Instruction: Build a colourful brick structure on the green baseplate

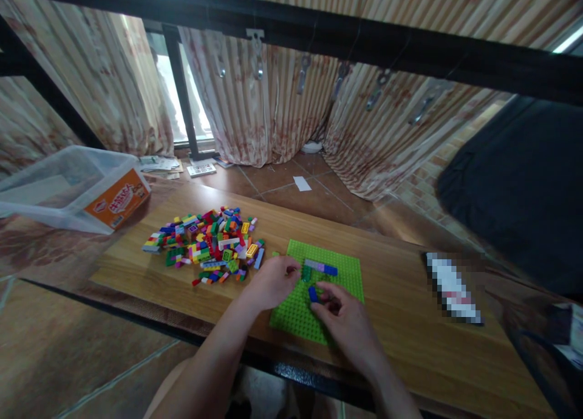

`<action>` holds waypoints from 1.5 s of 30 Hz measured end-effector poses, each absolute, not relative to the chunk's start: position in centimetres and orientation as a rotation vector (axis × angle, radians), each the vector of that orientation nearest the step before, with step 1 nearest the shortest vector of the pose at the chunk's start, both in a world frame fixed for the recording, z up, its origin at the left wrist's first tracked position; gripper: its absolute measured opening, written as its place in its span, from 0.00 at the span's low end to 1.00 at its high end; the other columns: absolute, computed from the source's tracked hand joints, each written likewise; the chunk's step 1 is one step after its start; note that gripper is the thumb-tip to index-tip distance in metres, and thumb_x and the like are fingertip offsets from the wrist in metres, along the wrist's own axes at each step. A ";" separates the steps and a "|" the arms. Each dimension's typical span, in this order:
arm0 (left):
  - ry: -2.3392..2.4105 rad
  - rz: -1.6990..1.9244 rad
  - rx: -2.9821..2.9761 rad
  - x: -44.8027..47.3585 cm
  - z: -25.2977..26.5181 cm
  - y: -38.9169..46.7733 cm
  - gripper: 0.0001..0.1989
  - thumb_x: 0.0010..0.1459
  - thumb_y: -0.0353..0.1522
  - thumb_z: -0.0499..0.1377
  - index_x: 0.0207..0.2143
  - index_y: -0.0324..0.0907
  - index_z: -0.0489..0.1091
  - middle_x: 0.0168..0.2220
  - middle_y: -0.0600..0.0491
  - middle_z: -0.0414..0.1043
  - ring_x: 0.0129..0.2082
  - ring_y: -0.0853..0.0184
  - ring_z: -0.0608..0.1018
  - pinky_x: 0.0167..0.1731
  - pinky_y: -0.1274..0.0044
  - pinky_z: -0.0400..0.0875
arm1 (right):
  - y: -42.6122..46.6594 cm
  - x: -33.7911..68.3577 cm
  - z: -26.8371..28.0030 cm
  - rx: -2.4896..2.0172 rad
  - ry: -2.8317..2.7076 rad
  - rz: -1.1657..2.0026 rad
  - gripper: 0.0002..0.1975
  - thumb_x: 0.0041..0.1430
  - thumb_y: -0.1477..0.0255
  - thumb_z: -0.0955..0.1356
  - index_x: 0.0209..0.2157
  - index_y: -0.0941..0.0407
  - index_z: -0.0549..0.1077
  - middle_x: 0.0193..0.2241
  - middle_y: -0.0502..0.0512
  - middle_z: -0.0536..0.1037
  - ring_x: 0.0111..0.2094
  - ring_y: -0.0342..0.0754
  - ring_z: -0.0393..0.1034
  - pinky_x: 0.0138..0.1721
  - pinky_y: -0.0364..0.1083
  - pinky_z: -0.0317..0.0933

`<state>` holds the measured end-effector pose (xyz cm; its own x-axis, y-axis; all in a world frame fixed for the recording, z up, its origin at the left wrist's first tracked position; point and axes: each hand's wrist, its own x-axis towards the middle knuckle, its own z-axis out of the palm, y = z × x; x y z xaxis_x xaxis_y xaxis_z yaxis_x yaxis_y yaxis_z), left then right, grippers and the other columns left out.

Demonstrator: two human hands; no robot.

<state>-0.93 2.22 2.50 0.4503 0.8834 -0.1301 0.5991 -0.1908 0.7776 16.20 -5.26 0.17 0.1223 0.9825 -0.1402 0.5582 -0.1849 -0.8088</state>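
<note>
A light green baseplate [348, 297] lies on the wooden table in front of me. On its upper part sits a row of bricks: a grey brick [312, 264], a purple brick [321, 267] and a blue brick [331, 271]. Below the row's left end is a dark green brick [306, 273]. My right hand [344, 309] pinches another blue brick [313, 294] between thumb and fingers, over the plate. My left hand [276, 280] is curled at the plate's left side, fingertips close to the dark green brick; what its fingers hold, if anything, is hidden.
A heap of mixed toy bricks [214, 243] covers the table's left part. A clear plastic bin [98, 158] with an orange label stands beyond the left edge. A blurred-out flat object [453, 288] lies at the right. A black bar [291, 24] crosses above, before the curtains.
</note>
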 end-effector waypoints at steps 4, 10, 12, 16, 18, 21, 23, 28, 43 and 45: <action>1.244 0.421 1.892 -0.7 2.7 2.1 0.10 0.56 0.26 0.51 0.28 0.39 0.72 0.23 0.55 0.70 0.26 0.70 0.71 0.25 0.81 0.59 | -5.3 15.3 0.3 -1.806 -1.561 0.870 0.14 0.53 0.70 0.66 0.43 0.54 0.75 0.31 0.51 0.75 0.30 0.47 0.69 0.35 0.47 0.62; 1.225 0.424 1.889 -0.8 2.5 2.1 0.10 0.54 0.25 0.51 0.29 0.39 0.73 0.25 0.54 0.73 0.27 0.69 0.73 0.27 0.80 0.62 | -5.2 13.2 0.0 -1.766 -1.703 0.664 0.11 0.54 0.71 0.66 0.40 0.55 0.76 0.29 0.51 0.74 0.30 0.47 0.68 0.34 0.47 0.59; 1.236 0.431 1.866 -0.9 2.2 2.2 0.11 0.53 0.25 0.53 0.33 0.38 0.74 0.28 0.53 0.75 0.29 0.68 0.75 0.29 0.80 0.65 | -5.2 12.9 0.0 -1.745 -1.701 0.665 0.11 0.54 0.71 0.66 0.39 0.55 0.76 0.29 0.51 0.73 0.30 0.47 0.67 0.34 0.47 0.59; 1.297 0.453 1.826 -1.0 1.9 2.2 0.17 0.48 0.24 0.57 0.43 0.36 0.73 0.35 0.51 0.78 0.34 0.66 0.77 0.35 0.78 0.68 | -5.2 13.4 0.0 -1.741 -1.595 0.778 0.12 0.54 0.69 0.66 0.40 0.55 0.75 0.28 0.50 0.73 0.28 0.46 0.67 0.32 0.46 0.60; 1.322 0.450 1.826 -1.0 1.9 2.2 0.19 0.47 0.23 0.58 0.45 0.36 0.73 0.34 0.51 0.78 0.33 0.67 0.77 0.34 0.78 0.69 | -5.2 13.9 0.0 -1.744 -1.558 0.797 0.13 0.54 0.68 0.66 0.41 0.55 0.75 0.29 0.51 0.74 0.28 0.46 0.67 0.32 0.46 0.61; 1.367 0.456 1.846 -0.9 2.0 2.1 0.19 0.47 0.22 0.57 0.44 0.36 0.73 0.32 0.51 0.78 0.32 0.67 0.77 0.33 0.78 0.69 | -5.0 14.4 0.1 -1.781 -1.571 0.742 0.13 0.54 0.67 0.66 0.41 0.56 0.75 0.30 0.52 0.74 0.28 0.46 0.67 0.33 0.46 0.61; 1.380 0.458 1.859 -0.8 2.1 2.1 0.19 0.47 0.21 0.57 0.44 0.36 0.73 0.32 0.51 0.78 0.32 0.66 0.78 0.34 0.77 0.69 | -4.9 14.5 0.2 -1.821 -1.626 0.686 0.11 0.54 0.68 0.66 0.39 0.56 0.76 0.30 0.52 0.75 0.29 0.47 0.68 0.34 0.47 0.61; 1.325 0.484 1.852 -0.6 2.0 1.8 0.21 0.47 0.20 0.56 0.45 0.37 0.72 0.33 0.51 0.78 0.33 0.66 0.78 0.36 0.77 0.70 | -5.1 14.1 0.1 -1.833 -1.794 0.632 0.07 0.57 0.69 0.66 0.33 0.54 0.75 0.30 0.52 0.76 0.31 0.48 0.70 0.37 0.47 0.60; 1.458 0.429 1.860 0.6 1.3 1.5 0.19 0.50 0.25 0.58 0.46 0.41 0.72 0.34 0.51 0.78 0.34 0.65 0.79 0.36 0.76 0.71 | -5.4 14.3 -0.2 -1.877 -1.829 0.469 0.09 0.60 0.70 0.63 0.35 0.53 0.75 0.32 0.53 0.76 0.35 0.50 0.71 0.39 0.48 0.60; 1.456 0.415 1.871 0.6 1.3 1.5 0.19 0.50 0.25 0.58 0.46 0.41 0.72 0.35 0.50 0.78 0.35 0.65 0.79 0.37 0.76 0.70 | -5.5 14.3 -0.2 -1.877 -1.827 0.469 0.10 0.60 0.71 0.62 0.36 0.54 0.75 0.33 0.54 0.76 0.36 0.50 0.71 0.40 0.48 0.61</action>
